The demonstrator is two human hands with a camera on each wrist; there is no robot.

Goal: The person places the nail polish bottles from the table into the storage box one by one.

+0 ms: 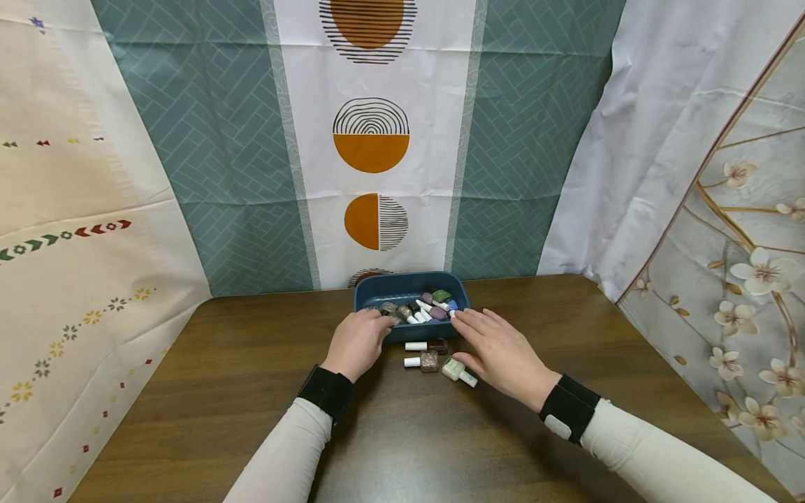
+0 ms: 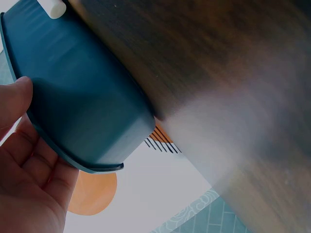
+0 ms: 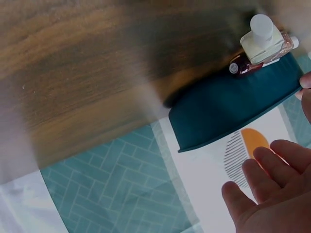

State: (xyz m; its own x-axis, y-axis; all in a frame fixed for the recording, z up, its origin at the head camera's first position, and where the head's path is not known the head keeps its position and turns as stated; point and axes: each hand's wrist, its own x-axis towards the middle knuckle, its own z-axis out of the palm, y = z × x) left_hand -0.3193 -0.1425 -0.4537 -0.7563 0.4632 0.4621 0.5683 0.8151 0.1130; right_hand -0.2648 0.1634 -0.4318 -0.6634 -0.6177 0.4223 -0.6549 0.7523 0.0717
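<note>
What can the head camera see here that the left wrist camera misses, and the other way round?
Only the head view shows both hands, the left hand at the blue bin's near left rim and the right hand open beside it, the nail polish bottles inside the bin, and three bottles lying on the table in front. Only the left wrist view shows the bin's smooth outer wall close up. Both show the blue bin, the wooden table and the patterned curtain.

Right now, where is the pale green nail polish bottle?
In the head view, the pale green nail polish bottle lies on the table, just in front of the blue tray, beside the right hand.
</note>
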